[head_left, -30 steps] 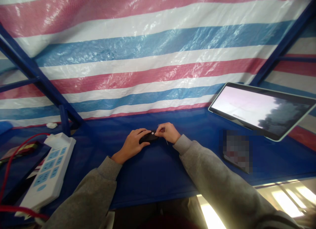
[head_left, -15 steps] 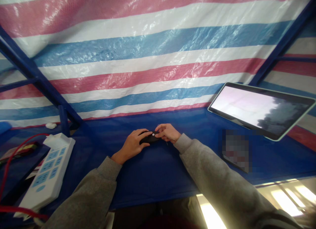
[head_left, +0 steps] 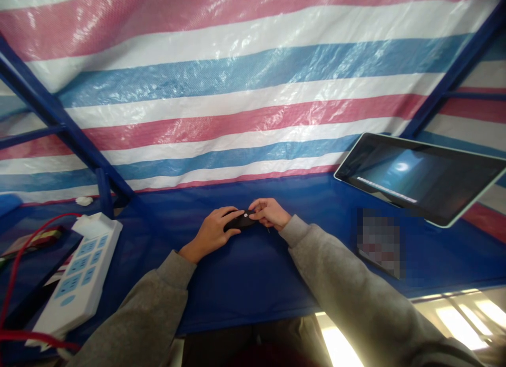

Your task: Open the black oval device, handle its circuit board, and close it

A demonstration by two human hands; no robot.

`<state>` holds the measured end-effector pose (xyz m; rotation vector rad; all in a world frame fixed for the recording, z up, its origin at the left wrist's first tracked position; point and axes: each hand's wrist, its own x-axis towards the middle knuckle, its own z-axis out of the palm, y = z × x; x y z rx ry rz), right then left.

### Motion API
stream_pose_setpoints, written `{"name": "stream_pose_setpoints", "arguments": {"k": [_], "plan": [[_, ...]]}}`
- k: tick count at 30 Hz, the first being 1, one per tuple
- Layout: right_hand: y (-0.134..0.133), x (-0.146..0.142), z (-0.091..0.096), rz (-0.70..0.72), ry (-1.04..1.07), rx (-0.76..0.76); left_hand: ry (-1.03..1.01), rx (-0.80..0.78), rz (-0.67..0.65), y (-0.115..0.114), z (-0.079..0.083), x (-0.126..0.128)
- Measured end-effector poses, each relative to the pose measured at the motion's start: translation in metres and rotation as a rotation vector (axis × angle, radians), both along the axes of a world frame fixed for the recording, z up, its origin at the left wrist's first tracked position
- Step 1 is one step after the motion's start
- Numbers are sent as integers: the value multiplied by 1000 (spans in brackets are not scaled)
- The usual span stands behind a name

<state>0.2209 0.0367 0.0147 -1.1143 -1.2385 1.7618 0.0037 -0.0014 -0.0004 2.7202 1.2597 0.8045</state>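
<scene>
A small black rounded thing that looks like a computer mouse (head_left: 239, 222) lies on the blue tabletop (head_left: 237, 282), a whitish spot on its upper face. My left hand (head_left: 215, 230) holds it from the left, index finger along the top and thumb on the near side. At its right end is my right hand (head_left: 269, 213), thumb and index finger pinched together and touching or nearly touching it. A thin, light sliver shows just under the right hand; what the pinch holds is too small to make out.
On the left lies a white power strip (head_left: 81, 280) with blue sockets, near a red cable (head_left: 16, 261). To the right stand a lit tablet-like screen (head_left: 427, 172) and a blurred-out item (head_left: 379, 245). Blue frame bars (head_left: 79, 140) and striped sheeting (head_left: 253, 82) enclose the back.
The screen has gone from a bright white picture to a dark one with a small glow. Both hands keep nearly the same hold; the whole view has shifted very slightly.
</scene>
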Motion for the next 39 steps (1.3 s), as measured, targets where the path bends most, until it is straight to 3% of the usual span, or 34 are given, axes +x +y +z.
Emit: {"name": "stream_pose_setpoints", "arguments": {"k": [6,12,15,18,21,31,32,35,37,39], "plan": [[1,-1,0,7,-107,78,6,-6,9,-1,0,0],[4,3,2,-219,-537,539,-1,-16,22,-1,0,1],[3,6,1,-197,-912,752,-1,-12,29,-1,1,1],[2,6,-2,-88,-1151,750,-11,-11,34,-1,1,1],[3,4,-5,-44,-1213,719,-25,-11,31,0,0,1],[13,10,-2,-136,-1079,695,-23,1,27,-1,1,-1],[13,11,0,-183,-1002,693,-22,1,29,-1,1,0],[9,11,5,-387,-503,702,-21,-5,32,-2,3,0],[2,8,8,-421,-255,760,-26,-7,35,-2,3,1],[-7,3,10,-411,-166,809,-31,-6,35,-2,3,1]]}}
